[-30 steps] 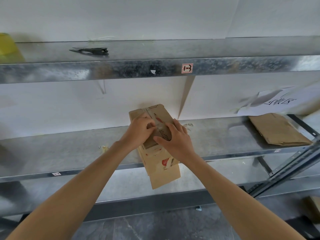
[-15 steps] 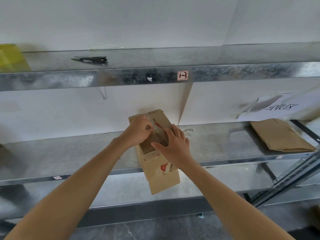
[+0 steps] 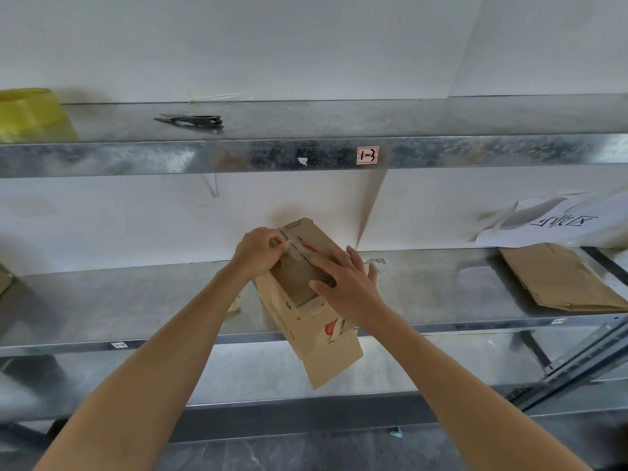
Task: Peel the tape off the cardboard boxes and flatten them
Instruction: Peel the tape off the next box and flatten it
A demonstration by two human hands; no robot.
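Observation:
A small brown cardboard box (image 3: 316, 338) with red print stands tilted over the front edge of the middle metal shelf (image 3: 136, 300). Its top face carries a strip of clear tape (image 3: 299, 248) along the seam. My left hand (image 3: 260, 251) pinches the far end of that tape at the box's upper left corner. My right hand (image 3: 346, 283) lies flat on the box's top right side, fingers straight, pressing it down. The lower flap of the box hangs below the shelf edge.
A flattened cardboard piece (image 3: 560, 282) lies on the same shelf at the right, under a white paper sign (image 3: 560, 222). Black scissors (image 3: 192, 120) and a yellow object (image 3: 30, 115) sit on the upper shelf. A diagonal metal brace (image 3: 584, 355) runs at the lower right.
My left hand has shifted up to the box's far corner and now pinches the tape end. My right hand has flattened and slid right over the top face.

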